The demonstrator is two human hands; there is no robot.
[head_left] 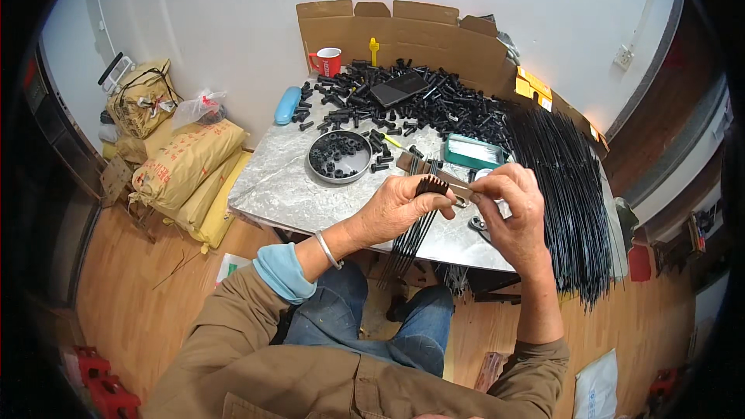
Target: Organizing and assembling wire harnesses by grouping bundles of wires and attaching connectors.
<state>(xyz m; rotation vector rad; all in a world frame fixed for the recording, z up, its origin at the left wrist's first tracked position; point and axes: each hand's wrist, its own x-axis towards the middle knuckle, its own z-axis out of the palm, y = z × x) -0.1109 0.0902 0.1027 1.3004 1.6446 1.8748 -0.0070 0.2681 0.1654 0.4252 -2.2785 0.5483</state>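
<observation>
Over the table's front edge, my left hand is closed round a bundle of thin black strips. Their top ends stand in a row above its fingers, and the long ends hang down past the table edge. My right hand is pinched just right of those ends. Something thin and pale shows at its fingertips, too small to name. Behind the hands lies a flat brown bar, partly hidden by them. A round metal dish of small black parts stands left of the left hand.
Many black bolt-like parts cover the table's back, with a dark phone-like slab on them. A red mug, a blue case and a green box stand around. Long black strips overhang the right edge. Cardboard walls the back.
</observation>
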